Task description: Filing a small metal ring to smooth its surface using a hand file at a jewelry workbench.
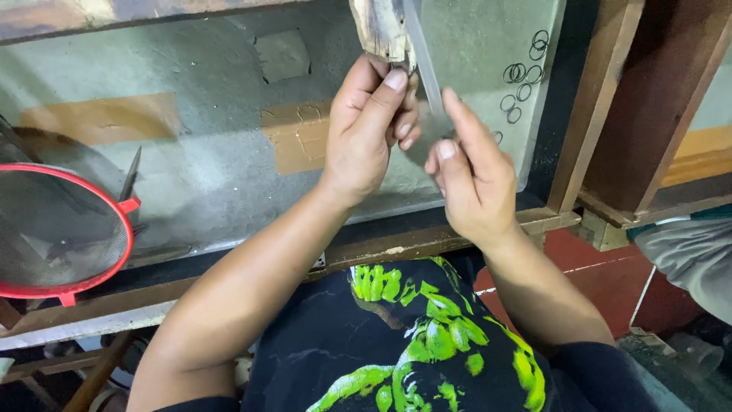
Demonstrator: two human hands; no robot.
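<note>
Steel-grey and thin, a flat metal blade (pixel 422 61) runs from the top edge of the view down between the two hands. The left hand (pixel 366 130) is curled around a worn, pale wooden handle (pixel 379 29), thumb up and pressed along its side, fingers clenched behind it. The right hand (pixel 469 179) pinches the lower part of the blade, forefinger stretched along the flat and thumb beneath; the blade's widened lower end is partly hidden by those fingers. Both hands are held up just above the grey table (pixel 213 160), whose surface is scuffed and patched with brownish rectangles.

On the table's far right lie several small wire rings (pixel 522 76), loosely scattered and overlapping. At the left edge sits a round mesh sieve with a red rim (pixel 126 240), and a dark pointed tool (pixel 130 177) leans just behind it. A wooden frame rail (pixel 427 240) borders the near side of the table, with a brown wooden post (pixel 648 99) standing to the right. Another person's grey sleeve (pixel 686 255) shows at the far right edge.
</note>
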